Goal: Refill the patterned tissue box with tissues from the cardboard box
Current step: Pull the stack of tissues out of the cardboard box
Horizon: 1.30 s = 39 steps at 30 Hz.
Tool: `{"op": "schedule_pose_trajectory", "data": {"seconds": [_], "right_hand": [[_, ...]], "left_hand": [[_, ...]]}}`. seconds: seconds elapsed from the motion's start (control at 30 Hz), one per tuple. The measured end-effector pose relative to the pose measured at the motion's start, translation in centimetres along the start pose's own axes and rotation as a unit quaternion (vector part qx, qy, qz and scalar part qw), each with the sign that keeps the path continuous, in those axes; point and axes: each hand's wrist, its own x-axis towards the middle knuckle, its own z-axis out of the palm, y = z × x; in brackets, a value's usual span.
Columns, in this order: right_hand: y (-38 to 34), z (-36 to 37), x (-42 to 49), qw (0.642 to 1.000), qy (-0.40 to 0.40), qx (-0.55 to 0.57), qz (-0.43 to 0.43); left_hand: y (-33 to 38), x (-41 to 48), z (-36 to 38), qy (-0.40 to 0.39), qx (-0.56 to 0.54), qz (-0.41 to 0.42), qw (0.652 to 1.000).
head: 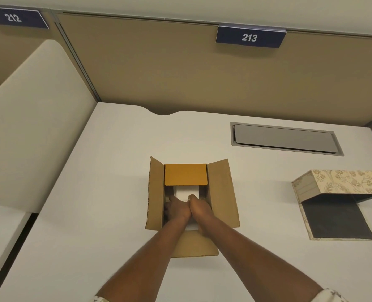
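While both hands reach into the open cardboard box [192,192], left hand [176,209] and right hand [199,207] clasp the white tissues [186,194]; next, presumably, lifting them rightward into the patterned tissue box [342,182], lying open on the bench [93,192].

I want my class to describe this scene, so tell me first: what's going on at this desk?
A person has both hands inside an open cardboard box on the white desk. The left hand and right hand rest on a white stack of tissues in it, though how firmly they grip is unclear. The patterned tissue box sits to the right, propped open with its dark inside showing, and no tissues are visible in it.
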Motion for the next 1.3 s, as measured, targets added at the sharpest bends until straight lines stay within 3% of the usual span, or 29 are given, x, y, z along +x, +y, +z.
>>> {"op": "schedule_pose_trajectory", "data": {"seconds": [0.6, 0.9, 1.3], "right_hand": [[0.0, -1.3, 0.1, 0.998, -0.026, 0.062, 0.017], [-0.8, -2.3, -0.7, 0.992, -0.061, 0.104, 0.03], [-2.1, -3.2, -1.9, 0.99, -0.098, 0.09, 0.054]], "left_hand": [[0.3, -0.6, -1.0, -0.057, -0.121, -0.036, 0.99], [0.8, -0.8, -2.4, -0.18, -0.255, -0.089, 0.946], [1.0, -1.2, -4.0, -0.191, -0.2, -0.043, 0.96]]}}
